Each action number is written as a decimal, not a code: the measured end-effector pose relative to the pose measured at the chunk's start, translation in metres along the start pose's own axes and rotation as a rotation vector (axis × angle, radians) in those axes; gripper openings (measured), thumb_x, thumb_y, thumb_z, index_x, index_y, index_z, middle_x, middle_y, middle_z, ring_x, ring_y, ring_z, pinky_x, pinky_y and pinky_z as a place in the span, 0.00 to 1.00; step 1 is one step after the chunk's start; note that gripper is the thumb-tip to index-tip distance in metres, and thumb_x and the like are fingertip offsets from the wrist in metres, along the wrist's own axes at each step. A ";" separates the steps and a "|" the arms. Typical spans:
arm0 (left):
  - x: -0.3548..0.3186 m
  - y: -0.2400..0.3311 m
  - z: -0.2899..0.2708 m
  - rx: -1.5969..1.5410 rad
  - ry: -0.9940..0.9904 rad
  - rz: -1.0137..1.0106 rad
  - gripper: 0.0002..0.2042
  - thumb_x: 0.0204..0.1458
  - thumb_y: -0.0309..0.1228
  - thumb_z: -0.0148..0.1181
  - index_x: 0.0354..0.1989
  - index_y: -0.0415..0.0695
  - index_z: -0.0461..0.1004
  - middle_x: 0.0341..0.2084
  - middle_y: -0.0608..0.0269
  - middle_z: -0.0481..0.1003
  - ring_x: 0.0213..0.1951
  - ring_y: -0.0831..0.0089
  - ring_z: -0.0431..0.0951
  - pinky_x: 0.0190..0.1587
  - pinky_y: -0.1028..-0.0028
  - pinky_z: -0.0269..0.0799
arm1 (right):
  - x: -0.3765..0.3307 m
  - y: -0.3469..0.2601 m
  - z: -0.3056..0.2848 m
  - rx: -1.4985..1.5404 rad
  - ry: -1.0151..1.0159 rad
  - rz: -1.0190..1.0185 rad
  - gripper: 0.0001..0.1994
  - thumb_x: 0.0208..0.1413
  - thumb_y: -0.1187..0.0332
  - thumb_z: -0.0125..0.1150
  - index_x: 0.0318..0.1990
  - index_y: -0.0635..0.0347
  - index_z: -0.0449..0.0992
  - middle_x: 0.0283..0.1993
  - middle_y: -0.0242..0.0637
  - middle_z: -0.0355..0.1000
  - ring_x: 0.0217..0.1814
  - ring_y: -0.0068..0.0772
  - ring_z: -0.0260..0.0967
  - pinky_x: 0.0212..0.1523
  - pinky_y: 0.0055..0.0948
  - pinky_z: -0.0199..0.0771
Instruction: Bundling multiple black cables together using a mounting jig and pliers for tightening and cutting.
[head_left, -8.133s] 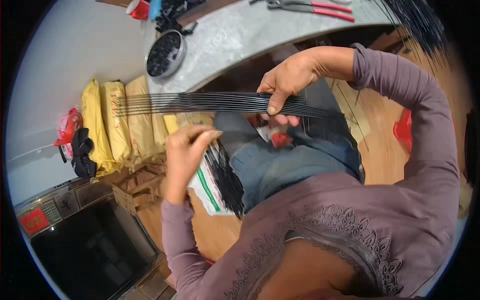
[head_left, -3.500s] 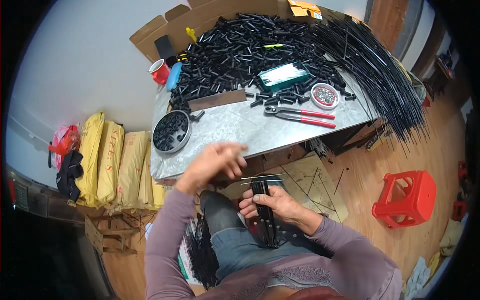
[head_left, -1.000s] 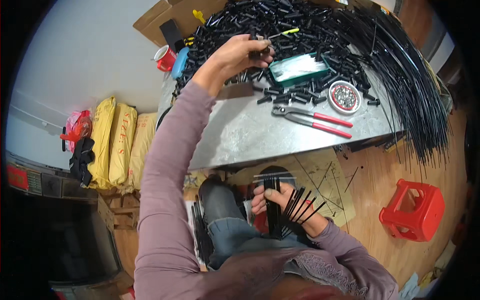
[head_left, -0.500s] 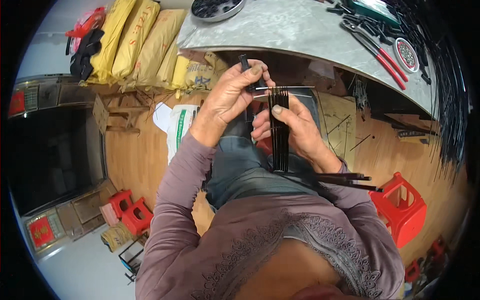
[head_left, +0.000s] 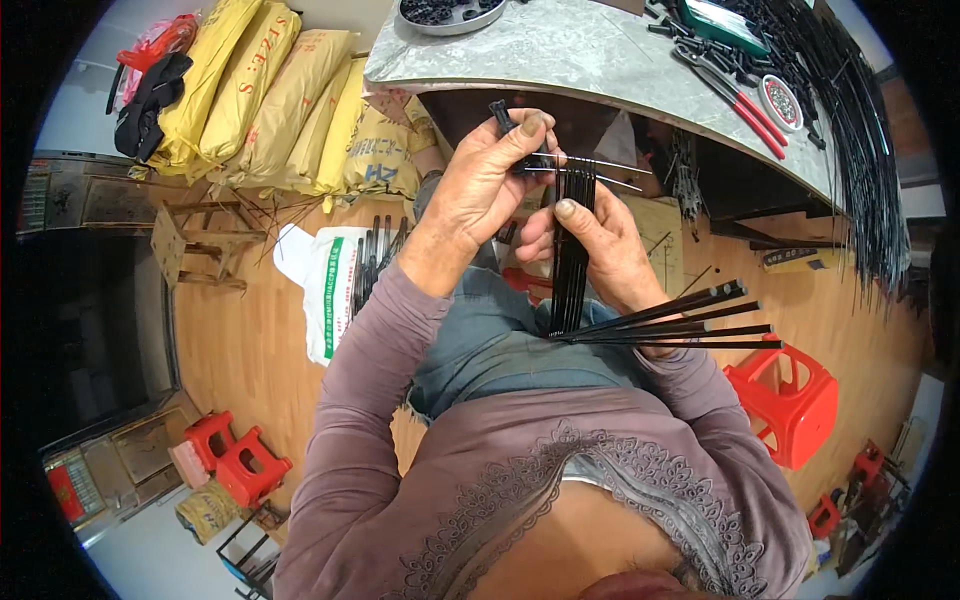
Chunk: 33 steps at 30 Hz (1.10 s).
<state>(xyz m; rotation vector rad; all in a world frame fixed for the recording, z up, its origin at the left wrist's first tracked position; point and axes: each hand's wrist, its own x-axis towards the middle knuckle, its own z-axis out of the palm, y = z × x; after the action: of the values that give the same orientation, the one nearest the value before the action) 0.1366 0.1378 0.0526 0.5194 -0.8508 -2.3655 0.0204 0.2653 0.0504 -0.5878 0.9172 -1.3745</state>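
Note:
My left hand (head_left: 478, 185) is closed, thumb and fingers pinching a small black plastic piece (head_left: 500, 114) whose end sticks up above the fingers. Two thin metal pins (head_left: 612, 163) run rightward from beside that hand, across the upper ends of a bundle of thin black rods (head_left: 571, 285). The rods look like umbrella ribs and hang upright over my lap. My right hand (head_left: 615, 245) grips the bundle, its thumb pressed on the front. From the bundle's lower end several thicker black strips (head_left: 690, 318) fan out to the right, over my right wrist.
Ahead stands a grey marble-topped table (head_left: 570, 50) with red-handled pliers (head_left: 735, 105), a bowl of small metal parts (head_left: 781, 103) and heaps of black pieces. Long black rods (head_left: 870, 190) hang off its right edge. Yellow sacks (head_left: 260, 100) lie at left; a red stool (head_left: 790, 400) stands right.
The view has shifted a little. The strips at the bundle's lower end now spread wider and higher. Two pins show at the rods' upper ends, where one showed before. Both hands keep their grips.

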 end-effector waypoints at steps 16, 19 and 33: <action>0.005 -0.005 0.019 0.202 0.131 0.203 0.07 0.55 0.30 0.60 0.39 0.43 0.71 0.33 0.60 0.76 0.34 0.72 0.78 0.35 0.71 0.77 | 0.003 -0.001 -0.007 0.049 -0.019 -0.015 0.18 0.63 0.62 0.51 0.53 0.67 0.62 0.37 0.51 0.74 0.35 0.40 0.77 0.40 0.33 0.79; 0.005 -0.005 0.020 0.154 0.111 0.187 0.08 0.55 0.30 0.60 0.39 0.43 0.71 0.34 0.60 0.76 0.35 0.71 0.78 0.37 0.70 0.77 | 0.003 0.002 -0.009 0.049 -0.020 -0.026 0.18 0.63 0.62 0.51 0.53 0.67 0.62 0.37 0.50 0.74 0.35 0.39 0.77 0.40 0.33 0.79; 0.012 -0.009 0.009 0.061 0.143 0.144 0.08 0.52 0.26 0.63 0.37 0.42 0.71 0.31 0.63 0.74 0.33 0.70 0.77 0.36 0.68 0.78 | 0.006 0.004 -0.007 0.027 0.000 -0.027 0.18 0.63 0.62 0.50 0.54 0.67 0.62 0.37 0.50 0.74 0.34 0.37 0.77 0.38 0.29 0.78</action>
<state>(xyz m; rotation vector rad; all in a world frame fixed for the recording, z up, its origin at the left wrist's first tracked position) 0.1195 0.1397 0.0512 0.6227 -0.8676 -2.1497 0.0165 0.2605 0.0425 -0.5817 0.8919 -1.4094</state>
